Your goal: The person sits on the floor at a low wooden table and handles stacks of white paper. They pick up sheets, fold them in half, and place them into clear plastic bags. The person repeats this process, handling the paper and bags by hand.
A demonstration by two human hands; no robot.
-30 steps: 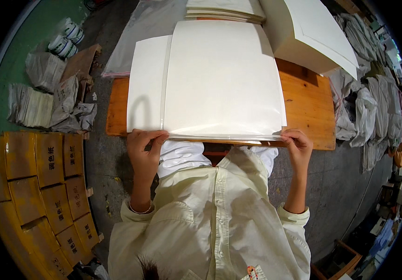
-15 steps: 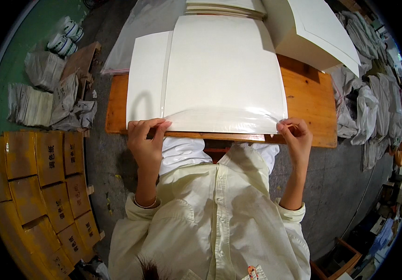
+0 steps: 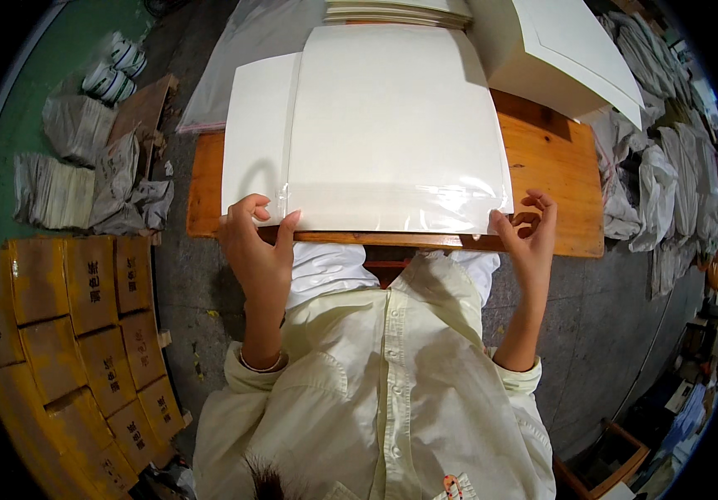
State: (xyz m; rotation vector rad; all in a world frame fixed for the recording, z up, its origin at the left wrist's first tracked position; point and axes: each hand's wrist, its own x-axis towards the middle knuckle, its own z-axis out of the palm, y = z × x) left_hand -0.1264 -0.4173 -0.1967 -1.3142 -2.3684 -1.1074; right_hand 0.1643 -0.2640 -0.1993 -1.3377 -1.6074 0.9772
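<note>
A stack of white paper sheets in a clear plastic sleeve (image 3: 392,125) lies along the near edge of a wooden bench (image 3: 550,179). Another white sheet (image 3: 261,108) shows past the sleeve's left side. At the near left corner is my left hand (image 3: 257,254), its thumb and fingers spread apart, the thumb tip close to the sleeve's edge. My right hand (image 3: 527,246) is at the near right corner. Its thumb rests by the sleeve's corner while the curled fingers stand away from it. The sleeve's near strip looks shiny and mostly flat.
Behind the sleeve is a pile of sheets (image 3: 401,12), with a tall curved stack of white board (image 3: 575,58) at the right. Clear plastic (image 3: 234,67) hangs at the far left. Brown cartons (image 3: 84,333) stand on the left; grey wrapped bundles (image 3: 655,192) line the right.
Both hands have loosened from pinching the sleeve's near corners, their fingers now apart. The raised near edge of the plastic has settled flatter on the paper.
</note>
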